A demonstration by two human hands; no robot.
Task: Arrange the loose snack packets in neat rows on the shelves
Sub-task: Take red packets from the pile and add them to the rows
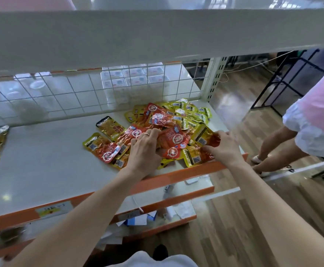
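With my left hand (pixel 144 151) gripping red ones in the packet pile (pixel 176 120) mid-frame on the shelf (pixel 42 160), my right hand (pixel 224 148) pinching one packet's edge, I should lift same-coloured packets squared together.

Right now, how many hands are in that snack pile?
2. The left hand grips red packets in the pile's middle; the right hand pinches one packet at its right edge. None looks hidden.

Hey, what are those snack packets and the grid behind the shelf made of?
Snack packets: thin plastic film, probably foil-lined; the surfaces are glossy, crinkled and catch the glare. Grid: looks like white-coated metal wire, with thin straight rods crossing in squares.
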